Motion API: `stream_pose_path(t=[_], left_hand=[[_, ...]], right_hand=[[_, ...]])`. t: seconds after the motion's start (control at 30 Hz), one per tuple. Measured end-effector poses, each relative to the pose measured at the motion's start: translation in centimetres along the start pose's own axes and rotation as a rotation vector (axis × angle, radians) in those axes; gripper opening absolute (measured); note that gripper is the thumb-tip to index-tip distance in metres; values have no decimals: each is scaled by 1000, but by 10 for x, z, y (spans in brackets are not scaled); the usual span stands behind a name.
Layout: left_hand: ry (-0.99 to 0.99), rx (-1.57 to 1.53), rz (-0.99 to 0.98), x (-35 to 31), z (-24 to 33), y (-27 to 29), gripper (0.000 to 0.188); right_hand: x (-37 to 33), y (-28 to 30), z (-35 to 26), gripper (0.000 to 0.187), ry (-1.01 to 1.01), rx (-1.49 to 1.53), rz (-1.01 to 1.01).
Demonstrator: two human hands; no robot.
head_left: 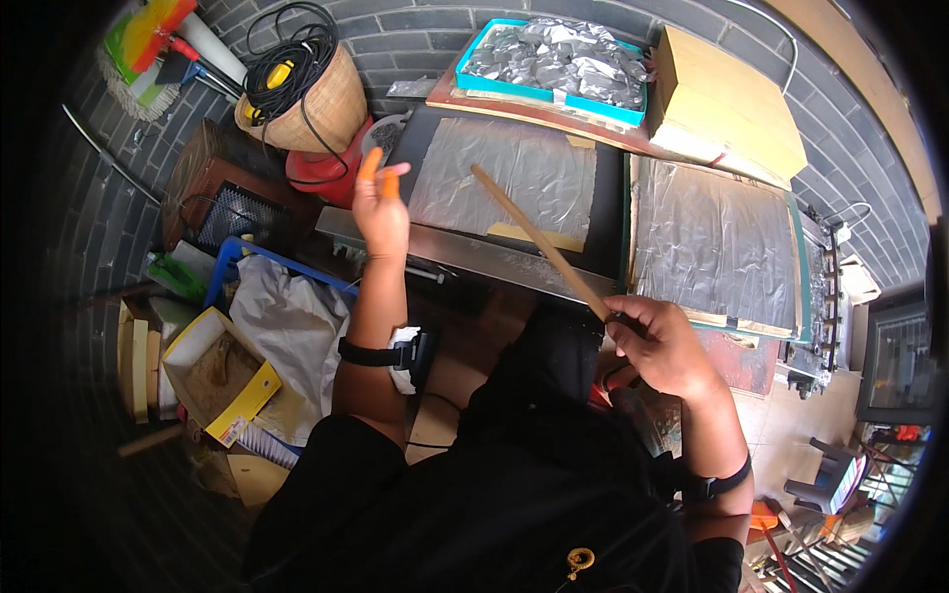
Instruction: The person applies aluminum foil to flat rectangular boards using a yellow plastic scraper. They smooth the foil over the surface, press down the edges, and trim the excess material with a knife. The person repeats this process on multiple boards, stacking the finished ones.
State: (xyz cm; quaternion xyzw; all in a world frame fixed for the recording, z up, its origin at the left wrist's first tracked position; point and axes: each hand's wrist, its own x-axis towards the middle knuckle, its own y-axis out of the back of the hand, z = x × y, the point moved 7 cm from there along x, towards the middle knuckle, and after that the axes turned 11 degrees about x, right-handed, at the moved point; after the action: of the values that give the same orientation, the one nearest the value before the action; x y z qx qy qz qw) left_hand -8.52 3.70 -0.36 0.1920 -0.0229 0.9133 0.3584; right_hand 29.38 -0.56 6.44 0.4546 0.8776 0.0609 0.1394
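Observation:
A thin wooden stick [539,237] is gripped at its near end by my right hand [657,341]. Its far tip slants up and left, over a wrinkled silver foil-like sheet [504,178] that lies on a dark board [608,208]. Whether the tip touches the sheet I cannot tell. My left hand [382,212] is raised just left of the board, holding nothing, its fingers apart. Orange finger covers [370,164] sit on two of its fingers. Right of the board lies a stack of similar silver sheets [717,247] on a green-edged base.
Behind the board, a turquoise tray [549,94] holds crumpled silver scraps beside a yellowish box [727,104]. To the left stand a basket [321,119] of black cable, a red bucket [321,176], a blue crate [222,267] and an open yellow box [222,371]. A metal rail [474,254] edges the bench.

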Motion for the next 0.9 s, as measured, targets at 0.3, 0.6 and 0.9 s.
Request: stream_pose_path(t=[0.3, 0.6, 0.9], left_hand=[[59, -218, 121, 0, -7, 18, 35], [27, -161, 85, 1, -4, 12, 35], [-44, 130, -24, 0, 1, -4, 32]], right_hand=[[42, -28, -44, 16, 179, -342, -44], [38, -20, -46, 22, 182, -308, 80], [-52, 59, -30, 25, -18, -451, 217]])
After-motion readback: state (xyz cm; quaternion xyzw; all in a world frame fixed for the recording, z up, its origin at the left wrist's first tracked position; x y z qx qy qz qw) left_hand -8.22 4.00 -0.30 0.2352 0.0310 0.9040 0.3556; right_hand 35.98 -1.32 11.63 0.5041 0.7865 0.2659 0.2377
